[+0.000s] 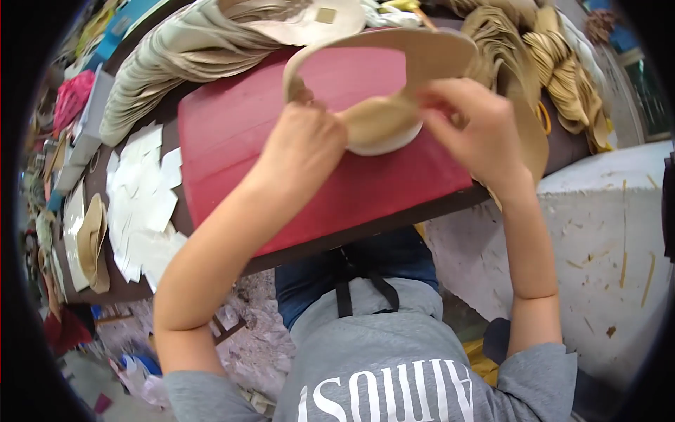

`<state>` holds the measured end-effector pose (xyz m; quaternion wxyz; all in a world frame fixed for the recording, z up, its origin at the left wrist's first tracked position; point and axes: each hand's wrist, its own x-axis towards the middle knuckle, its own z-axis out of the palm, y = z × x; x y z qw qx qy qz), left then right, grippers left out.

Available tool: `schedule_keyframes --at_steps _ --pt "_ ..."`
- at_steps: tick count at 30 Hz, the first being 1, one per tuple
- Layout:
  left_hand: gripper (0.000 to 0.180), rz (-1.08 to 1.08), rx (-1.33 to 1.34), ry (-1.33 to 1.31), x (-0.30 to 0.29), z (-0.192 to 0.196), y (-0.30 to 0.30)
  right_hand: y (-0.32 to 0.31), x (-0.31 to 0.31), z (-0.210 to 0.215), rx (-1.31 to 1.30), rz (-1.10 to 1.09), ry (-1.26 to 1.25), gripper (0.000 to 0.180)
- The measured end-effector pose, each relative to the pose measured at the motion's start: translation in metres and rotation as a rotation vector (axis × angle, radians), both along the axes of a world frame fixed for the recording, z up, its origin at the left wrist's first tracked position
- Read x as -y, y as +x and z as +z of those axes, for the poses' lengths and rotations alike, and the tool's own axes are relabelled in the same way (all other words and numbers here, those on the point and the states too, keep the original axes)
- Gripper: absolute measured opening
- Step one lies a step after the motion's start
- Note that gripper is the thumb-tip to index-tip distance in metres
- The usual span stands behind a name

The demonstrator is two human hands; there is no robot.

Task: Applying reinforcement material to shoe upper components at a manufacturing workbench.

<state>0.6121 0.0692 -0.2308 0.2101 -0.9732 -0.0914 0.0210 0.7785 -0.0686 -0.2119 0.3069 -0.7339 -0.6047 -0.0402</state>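
A tan shoe upper [437,58], a curved band with a rounded tan part and a pale edge, is held above a red board [232,133]. My left hand [307,133] is closed around the left end of the upper, its fingers bent and turned away from view. On the other side my right hand [474,123] pinches the upper near the rounded part. That hand is smeared by motion, and its fingertips partly cover the spot it grips.
A long stack of pale upper pieces [176,70] curves along the back left. White cut sheets [144,204] lie left of the board, beside a tan piece [91,243]. Bundled tan pieces [562,70] sit at the back right. A scuffed white block [562,239] stands right of me.
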Motion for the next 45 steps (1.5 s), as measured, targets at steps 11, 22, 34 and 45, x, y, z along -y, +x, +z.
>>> schedule_keyframes --at_steps 11,22,34,45 --pt "0.029 0.243 0.174 -0.214 0.003 0.000 -0.171 -0.072 -0.042 -0.028 0.104 0.630 -0.158 0.039" --pt "0.032 0.327 0.520 -0.358 0.000 -0.016 -0.160 -0.089 -0.072 -0.024 0.124 0.764 -0.174 0.028" --pt "0.042 0.403 0.641 -0.296 0.007 -0.023 -0.164 -0.101 -0.084 -0.006 0.150 0.715 -0.204 0.020" --pt "0.040 0.222 0.577 -0.326 0.009 -0.040 -0.195 -0.104 -0.057 -0.036 0.309 0.747 -0.036 0.028"
